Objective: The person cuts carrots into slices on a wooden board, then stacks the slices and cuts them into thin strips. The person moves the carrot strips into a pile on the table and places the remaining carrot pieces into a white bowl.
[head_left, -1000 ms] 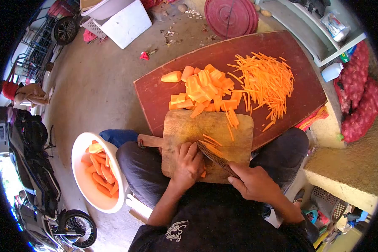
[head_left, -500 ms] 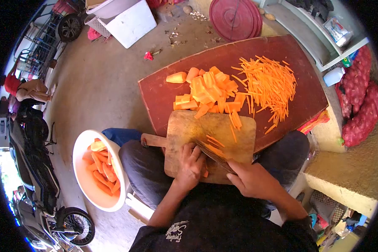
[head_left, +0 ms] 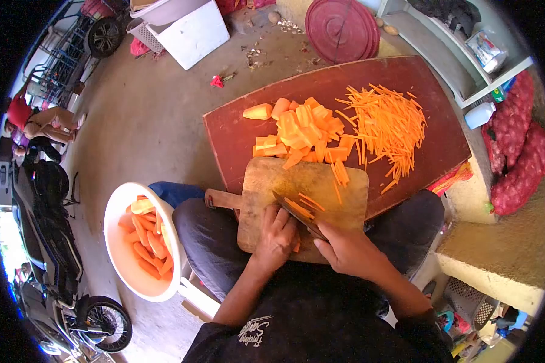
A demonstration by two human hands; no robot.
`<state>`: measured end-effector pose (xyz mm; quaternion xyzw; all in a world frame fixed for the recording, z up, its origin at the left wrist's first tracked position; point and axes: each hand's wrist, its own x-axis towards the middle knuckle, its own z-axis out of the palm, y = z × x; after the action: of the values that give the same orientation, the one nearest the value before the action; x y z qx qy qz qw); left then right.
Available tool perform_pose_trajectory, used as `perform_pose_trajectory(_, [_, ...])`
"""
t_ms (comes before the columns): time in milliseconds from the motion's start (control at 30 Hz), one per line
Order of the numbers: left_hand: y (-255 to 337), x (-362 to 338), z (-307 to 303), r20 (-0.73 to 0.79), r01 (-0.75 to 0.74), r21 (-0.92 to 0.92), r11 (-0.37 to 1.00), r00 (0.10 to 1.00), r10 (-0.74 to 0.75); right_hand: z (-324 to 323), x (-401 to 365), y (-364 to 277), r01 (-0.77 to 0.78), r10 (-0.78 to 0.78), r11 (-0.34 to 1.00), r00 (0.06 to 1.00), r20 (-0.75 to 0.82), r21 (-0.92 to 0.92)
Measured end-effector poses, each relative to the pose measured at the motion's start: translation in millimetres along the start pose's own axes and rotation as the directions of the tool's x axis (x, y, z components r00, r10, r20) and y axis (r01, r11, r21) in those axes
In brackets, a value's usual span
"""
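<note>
A wooden cutting board (head_left: 263,181) with a handle rests across my lap, against the red tabletop. My right hand (head_left: 350,249) grips a knife (head_left: 298,215), its blade slanting over the middle of the board. Close beside the blade, my left hand (head_left: 275,238) presses down with curled fingers on a piece of carrot, mostly hidden, an orange edge showing at its right. Thin carrot strips (head_left: 309,202) lie on the board just beyond the blade. Farther off are a heap of carrot chunks (head_left: 303,127) and a pile of carrot sticks (head_left: 389,124).
The red table (head_left: 236,130) stands in front of me. At my left is a white tub (head_left: 111,236) of peeled carrots. Motorcycles (head_left: 48,230) and another person (head_left: 42,121) are farther left. Red net sacks (head_left: 521,169) lie by a yellow ledge (head_left: 496,248) at right.
The knife and my right hand have shifted slightly left and up, and the blade sits closer to my left fingers. The whole view has tilted slightly.
</note>
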<state>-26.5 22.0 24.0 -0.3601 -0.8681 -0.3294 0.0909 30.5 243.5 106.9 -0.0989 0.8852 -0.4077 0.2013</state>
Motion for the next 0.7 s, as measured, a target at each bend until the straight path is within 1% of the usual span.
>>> perform_pose_trajectory(67, [-2.1, -1.2, -0.7, -0.006, -0.005, 0.011, 1.000, 1.000, 0.006, -2.4, 3.9, -3.3, -0.031, 0.031, 1.000, 0.999, 0.043, -0.004])
perform_pose_trajectory(167, [-5.1, -5.7, 3.4, -0.033, 0.007, 0.005, 1.000, 0.999, -0.007, -6.5, -18.7, -3.7, 0.056, -0.058, 0.998, 0.996, -0.069, -0.032])
perform_pose_trajectory(267, [-4.9, -7.8, 8.7, -0.049, 0.001, 0.000, 1.000, 0.999, -0.001, 14.9, -3.2, 13.7, 0.150, -0.164, 0.985, 0.970, -0.180, -0.090])
perform_pose_trajectory(367, [-5.4, -5.9, 5.8, -0.082, -0.010, 0.040, 0.999, 0.997, 0.014, 12.5, 4.0, 8.6, 0.076, -0.076, 0.997, 0.991, -0.109, -0.002])
perform_pose_trajectory(467, [-3.4, -3.7, -0.4, -0.092, 0.021, 0.076, 0.997, 0.996, -0.014, -7.3, -15.7, -5.6, 0.073, -0.072, 0.997, 0.995, -0.075, 0.018])
perform_pose_trajectory(567, [-2.7, -6.4, 1.8, -0.076, 0.044, 0.067, 0.997, 0.996, -0.039, 11.3, -8.0, 3.4, 0.084, -0.087, 0.996, 0.985, -0.151, -0.027])
perform_pose_trajectory(667, [-4.8, -7.9, 1.4, -0.080, 0.030, 0.074, 0.997, 0.997, -0.025, 3.2, -0.5, -6.9, -0.050, 0.049, 0.999, 0.999, -0.004, -0.011])
perform_pose_trajectory(700, [-4.6, -7.1, 1.3, -0.094, 0.023, 0.078, 0.997, 0.995, -0.016, 1.7, -4.8, -8.1, -0.009, 0.010, 1.000, 0.999, -0.042, 0.007])
